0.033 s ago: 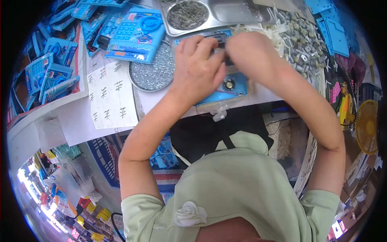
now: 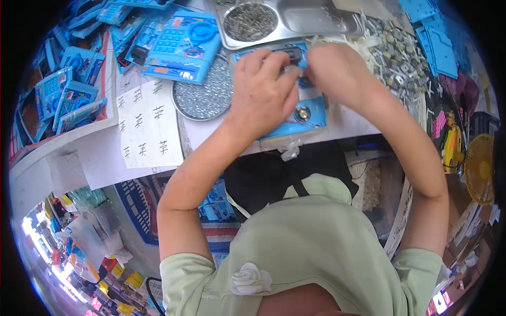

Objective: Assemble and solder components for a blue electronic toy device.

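A blue plastic toy casing point(image 2: 311, 109) lies on the table in front of me, with a small round metal part point(image 2: 302, 114) and thin wires in it. My left hand point(image 2: 263, 89) is bent over its left side, gripping it, fingertips near a dark part point(image 2: 293, 53) at the far end. Close against the left fingertips, over the right side of the casing, my right hand point(image 2: 334, 68) is closed with its fingers curled down. Whatever sits between those fingers is hidden. A whitish bit shows near the left thumb and forefinger.
To the left stand a round tray of small silvery screws point(image 2: 203, 92), a finished-looking blue toy point(image 2: 182, 47) and a handwritten paper sheet point(image 2: 150, 126). A metal tray point(image 2: 316, 18) holds thin metal pieces. Small metal-and-plastic parts point(image 2: 398, 63) are heaped at right; blue toys point(image 2: 52, 92) pile up far left.
My right hand has shifted slightly to the right and looks less blurred. The left hand keeps its place on the casing. The whole view has moved a little.
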A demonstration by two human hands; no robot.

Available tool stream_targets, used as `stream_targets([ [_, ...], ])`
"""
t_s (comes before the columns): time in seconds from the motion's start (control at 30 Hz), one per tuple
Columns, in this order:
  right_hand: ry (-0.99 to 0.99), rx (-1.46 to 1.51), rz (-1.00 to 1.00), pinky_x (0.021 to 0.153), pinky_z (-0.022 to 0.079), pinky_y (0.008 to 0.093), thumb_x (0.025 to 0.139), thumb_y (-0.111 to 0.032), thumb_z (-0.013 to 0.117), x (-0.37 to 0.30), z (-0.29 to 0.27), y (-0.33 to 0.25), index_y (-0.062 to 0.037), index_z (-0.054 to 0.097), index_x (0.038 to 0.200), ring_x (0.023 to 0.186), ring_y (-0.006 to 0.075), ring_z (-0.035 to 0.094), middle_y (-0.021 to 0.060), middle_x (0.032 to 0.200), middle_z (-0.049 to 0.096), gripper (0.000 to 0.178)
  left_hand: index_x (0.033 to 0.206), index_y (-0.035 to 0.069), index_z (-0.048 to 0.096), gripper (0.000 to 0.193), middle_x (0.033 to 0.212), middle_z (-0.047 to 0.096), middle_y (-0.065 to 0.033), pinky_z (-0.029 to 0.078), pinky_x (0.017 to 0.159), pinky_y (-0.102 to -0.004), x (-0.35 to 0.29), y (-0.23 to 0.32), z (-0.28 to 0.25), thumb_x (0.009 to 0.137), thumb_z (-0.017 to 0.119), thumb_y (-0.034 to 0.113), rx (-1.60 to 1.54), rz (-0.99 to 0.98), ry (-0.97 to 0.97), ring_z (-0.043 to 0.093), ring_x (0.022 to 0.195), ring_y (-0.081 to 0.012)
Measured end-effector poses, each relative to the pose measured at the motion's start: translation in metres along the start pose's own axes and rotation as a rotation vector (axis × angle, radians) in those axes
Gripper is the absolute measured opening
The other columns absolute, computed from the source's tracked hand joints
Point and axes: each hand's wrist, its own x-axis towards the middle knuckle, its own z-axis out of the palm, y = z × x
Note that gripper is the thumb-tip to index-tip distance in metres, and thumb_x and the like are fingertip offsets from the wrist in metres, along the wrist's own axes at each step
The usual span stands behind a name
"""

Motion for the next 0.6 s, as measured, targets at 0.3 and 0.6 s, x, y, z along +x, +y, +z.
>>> stream_targets([
  [0.3,-0.130,0.458,0.410,0.068,0.054,0.0426,0.078,-0.028,0.075,-0.001,0.006,0.024,-0.0020,0.071,0.075,0.070,0.0320,0.070,0.0166,0.071,0.070,0.027,0.096,0.007,0.073,0.024,0.100,0.061,-0.0092,0.047,0.084,-0.0441,0.016,-0.004,-0.005,0.072,0.076,0.007,-0.076,-0.042,-0.084,0.058,0.097,-0.0308],
  [0.6,-0.109,0.866,0.559,0.064,0.056,0.0326,0.089,-0.028,0.076,0.012,-0.060,0.098,-0.0053,0.072,0.099,0.068,0.0145,0.069,0.0050,0.080,0.073,0.025,0.091,0.008,0.072,0.017,0.086,0.061,-0.0062,0.049,0.069,-0.0386,0.039,-0.012,-0.011,0.075,0.079,0.007,-0.082,0.028,-0.185,0.059,0.078,-0.0266],
])
